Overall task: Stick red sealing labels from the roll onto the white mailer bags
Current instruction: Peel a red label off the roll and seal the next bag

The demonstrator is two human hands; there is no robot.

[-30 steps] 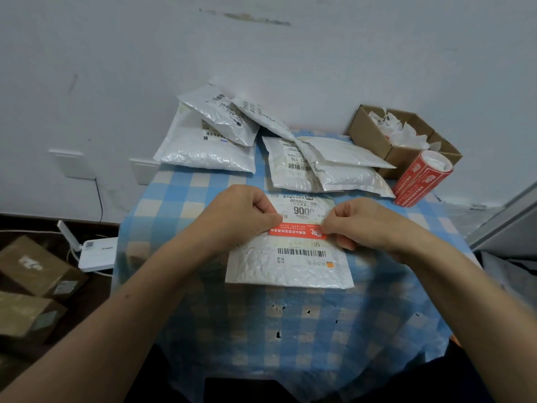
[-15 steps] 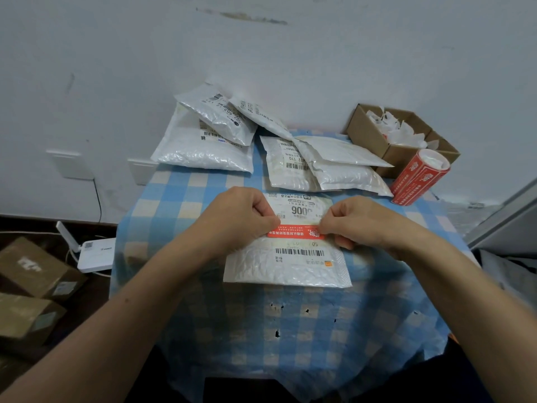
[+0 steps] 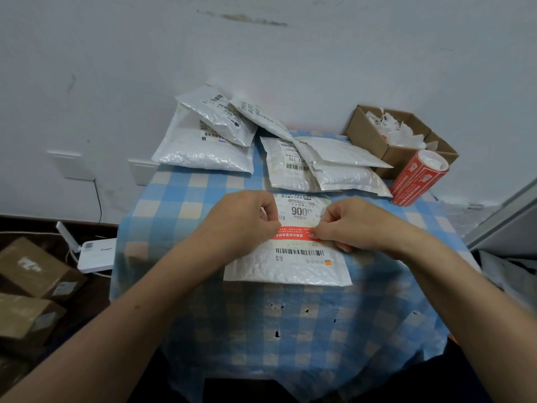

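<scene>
A white mailer bag (image 3: 290, 269) with a shipping label lies flat in the middle of the blue checked tablecloth (image 3: 180, 205). Across it runs a red sealing label (image 3: 295, 234). My left hand (image 3: 244, 225) pinches the label's left end with curled fingers. My right hand (image 3: 348, 225) pinches its right end. Whether the label's middle touches the bag I cannot tell. The red label roll (image 3: 418, 177) lies on its side at the table's right rear.
Several more white mailer bags (image 3: 203, 152) are piled at the back against the wall. A cardboard box (image 3: 392, 152) with white backing scraps stands at the back right. Brown boxes (image 3: 35, 271) and a white router (image 3: 96, 254) sit on the floor at left.
Both hands stay at the ends of the red label. The hands and label have shifted only slightly over the bag.
</scene>
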